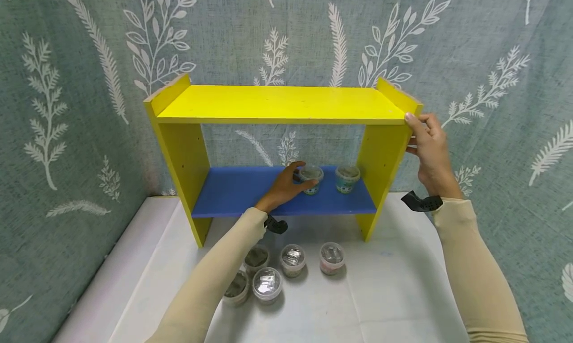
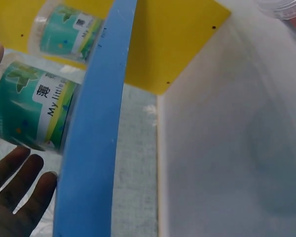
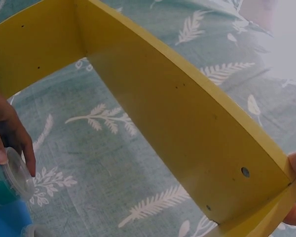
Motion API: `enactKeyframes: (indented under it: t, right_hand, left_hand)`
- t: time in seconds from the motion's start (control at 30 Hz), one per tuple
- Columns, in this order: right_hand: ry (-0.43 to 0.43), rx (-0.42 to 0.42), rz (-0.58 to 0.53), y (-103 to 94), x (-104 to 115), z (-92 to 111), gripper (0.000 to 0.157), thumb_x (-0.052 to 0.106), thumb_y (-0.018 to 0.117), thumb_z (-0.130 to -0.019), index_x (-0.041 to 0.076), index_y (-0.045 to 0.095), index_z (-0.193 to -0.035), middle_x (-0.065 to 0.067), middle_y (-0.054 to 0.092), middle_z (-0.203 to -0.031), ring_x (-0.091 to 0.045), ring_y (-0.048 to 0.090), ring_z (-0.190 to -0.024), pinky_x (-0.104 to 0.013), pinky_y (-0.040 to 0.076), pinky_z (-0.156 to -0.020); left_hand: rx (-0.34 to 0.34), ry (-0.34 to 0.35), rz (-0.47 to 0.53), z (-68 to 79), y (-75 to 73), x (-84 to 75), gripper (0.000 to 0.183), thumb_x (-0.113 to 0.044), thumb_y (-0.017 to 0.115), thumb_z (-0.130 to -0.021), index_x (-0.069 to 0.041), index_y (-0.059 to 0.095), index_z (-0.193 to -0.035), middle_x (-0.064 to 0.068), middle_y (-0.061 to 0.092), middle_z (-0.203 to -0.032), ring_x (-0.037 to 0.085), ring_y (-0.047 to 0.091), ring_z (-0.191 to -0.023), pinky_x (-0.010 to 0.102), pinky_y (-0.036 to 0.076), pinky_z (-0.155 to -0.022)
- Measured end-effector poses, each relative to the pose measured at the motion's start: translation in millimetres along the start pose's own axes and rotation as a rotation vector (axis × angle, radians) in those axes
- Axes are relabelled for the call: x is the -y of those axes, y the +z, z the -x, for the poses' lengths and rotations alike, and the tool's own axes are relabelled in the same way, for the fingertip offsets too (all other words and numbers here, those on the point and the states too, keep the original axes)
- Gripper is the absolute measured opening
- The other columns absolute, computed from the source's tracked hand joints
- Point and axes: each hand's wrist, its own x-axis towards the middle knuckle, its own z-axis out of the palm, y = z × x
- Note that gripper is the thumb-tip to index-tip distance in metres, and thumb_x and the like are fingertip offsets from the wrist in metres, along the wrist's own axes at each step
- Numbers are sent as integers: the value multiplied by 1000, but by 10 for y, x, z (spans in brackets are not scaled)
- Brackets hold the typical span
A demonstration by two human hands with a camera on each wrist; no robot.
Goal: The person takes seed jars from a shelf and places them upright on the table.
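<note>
A small plastic tub [image 1: 312,176] with a clear lid and green label stands on the blue shelf board [image 1: 241,189]. My left hand [image 1: 286,184] holds this tub between thumb and fingers; in the left wrist view the other fingers [image 2: 37,190] spread beside it. To its right on the same board is a second green-labelled tub [image 1: 346,180]. My right hand [image 1: 431,151] grips the upper right corner of the yellow shelf unit [image 1: 282,103], its thumb on the front edge. In the right wrist view only parts of that hand show at the right border.
Several more lidded tubs stand on the white table [image 1: 385,293] before the unit, among them a pinkish tub [image 1: 332,258] and a silvery-topped tub [image 1: 267,284]. My left forearm partly covers others. A leaf-patterned curtain [image 1: 313,35] hangs behind and at the sides.
</note>
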Motion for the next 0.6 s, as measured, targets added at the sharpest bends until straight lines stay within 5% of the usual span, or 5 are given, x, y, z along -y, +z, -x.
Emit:
enactKeyframes:
  t: [0.2, 0.43, 0.6]
  right_hand:
    - [-9, 8, -4, 10, -3, 4, 31, 44, 66, -101, 20, 59, -118, -5, 62, -107, -19, 60, -88, -36, 45, -83]
    - [-17, 6, -6, 12, -4, 12, 30, 43, 66, -101, 19, 59, -117, -5, 62, -107, -19, 60, -89, -34, 46, -82]
    - [-18, 4, -11, 4, -4, 8, 29, 43, 66, -101, 19, 59, -116, -5, 61, -108, -20, 60, -89, -35, 45, -82]
  left_hand:
    - [-4, 10, -6, -15, 0, 10, 73, -49, 70, -97, -16, 40, -155, 12, 49, -148, 28, 54, -123, 47, 52, -90]
    - [-14, 13, 1, -42, 1, 26, 71, -48, 72, -95, -15, 43, -150, 12, 57, -125, 26, 55, -108, 44, 49, -81]
    - [1, -2, 4, -49, -9, -4, 70, -48, 73, -94, -18, 46, -152, 10, 58, -130, 25, 55, -114, 46, 50, -87]
